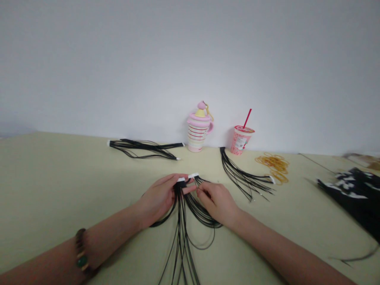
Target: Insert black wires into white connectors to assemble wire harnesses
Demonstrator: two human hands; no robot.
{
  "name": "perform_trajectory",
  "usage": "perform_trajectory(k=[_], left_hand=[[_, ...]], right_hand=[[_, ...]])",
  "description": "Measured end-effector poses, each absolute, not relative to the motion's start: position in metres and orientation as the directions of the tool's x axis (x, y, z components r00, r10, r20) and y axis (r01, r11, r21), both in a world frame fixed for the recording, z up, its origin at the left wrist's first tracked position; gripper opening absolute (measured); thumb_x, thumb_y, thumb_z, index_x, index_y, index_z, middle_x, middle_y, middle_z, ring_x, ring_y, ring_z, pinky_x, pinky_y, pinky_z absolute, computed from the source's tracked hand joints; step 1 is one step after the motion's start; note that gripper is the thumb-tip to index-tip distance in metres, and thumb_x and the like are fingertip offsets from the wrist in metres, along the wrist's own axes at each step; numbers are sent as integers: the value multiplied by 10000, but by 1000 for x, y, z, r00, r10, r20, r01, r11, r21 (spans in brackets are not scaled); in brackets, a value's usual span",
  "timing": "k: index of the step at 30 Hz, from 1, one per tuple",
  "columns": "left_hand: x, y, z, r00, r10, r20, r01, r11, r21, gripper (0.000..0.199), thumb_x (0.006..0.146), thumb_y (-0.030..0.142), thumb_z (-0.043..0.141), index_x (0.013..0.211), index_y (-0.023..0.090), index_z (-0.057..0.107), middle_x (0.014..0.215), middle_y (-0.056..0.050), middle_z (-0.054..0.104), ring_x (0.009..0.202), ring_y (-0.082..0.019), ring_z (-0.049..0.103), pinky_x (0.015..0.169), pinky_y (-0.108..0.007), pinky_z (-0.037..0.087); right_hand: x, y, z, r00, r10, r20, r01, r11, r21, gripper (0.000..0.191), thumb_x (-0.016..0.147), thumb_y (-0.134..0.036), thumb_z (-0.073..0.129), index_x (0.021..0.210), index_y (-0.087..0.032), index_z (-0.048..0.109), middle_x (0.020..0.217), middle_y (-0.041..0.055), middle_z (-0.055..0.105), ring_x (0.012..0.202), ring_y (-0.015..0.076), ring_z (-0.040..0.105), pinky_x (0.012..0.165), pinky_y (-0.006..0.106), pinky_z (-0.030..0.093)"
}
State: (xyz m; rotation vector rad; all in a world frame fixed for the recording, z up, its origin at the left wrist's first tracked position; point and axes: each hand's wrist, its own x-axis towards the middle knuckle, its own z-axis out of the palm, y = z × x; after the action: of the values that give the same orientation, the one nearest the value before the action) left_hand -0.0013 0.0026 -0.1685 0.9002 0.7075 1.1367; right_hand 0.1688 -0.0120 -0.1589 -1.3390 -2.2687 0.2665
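My left hand (162,196) is closed on a black wire harness (180,213) near its white connectors. One white connector (181,180) shows at my left fingertips, and a second white connector (193,175) sits just to its right. Several wires hang toward the table's front, and others loop below my hands. My right hand (218,202) pinches a thin black wire beside the second connector, its fingertips close to my left fingers. Whether that wire's end is seated in the connector cannot be made out.
Behind my hands lies another wire harness (145,147), with a third harness (246,174) to the right. A pink-lidded cup (196,134) and a pink drink cup (240,140) stand by the wall. Yellow rubber bands (273,164) and a black bundle (356,194) are at right.
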Motion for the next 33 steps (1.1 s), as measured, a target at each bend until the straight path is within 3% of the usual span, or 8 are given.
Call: perform_trajectory(k=[16,28,33], left_hand=[[-2,4,-170,283,959,-17,-415,139,899,174,796,235,465,847,151,609,1006,-82,642,996,-195,578,970,-350,384],[0,1,-170,338,941,19,-415,131,900,199,811,272,467,874,173,628,987,-67,646,998,-222,578,944,-366,408],[1,-2,-165,333,943,0,-411,145,900,189,808,246,468,805,161,637,951,-72,653,989,-228,582,943,-365,414]], right_hand=[[169,-10,-162,-393,864,316,760,499,-417,230,861,-228,378,702,-170,533,645,1,577,595,99,506,563,189,297],[165,-15,-158,-363,879,310,849,449,-278,202,857,-233,367,730,-175,513,725,34,629,675,142,575,572,224,286],[164,-17,-160,-329,883,334,856,429,-290,194,855,-211,358,747,-170,513,712,36,618,647,139,562,561,231,278]])
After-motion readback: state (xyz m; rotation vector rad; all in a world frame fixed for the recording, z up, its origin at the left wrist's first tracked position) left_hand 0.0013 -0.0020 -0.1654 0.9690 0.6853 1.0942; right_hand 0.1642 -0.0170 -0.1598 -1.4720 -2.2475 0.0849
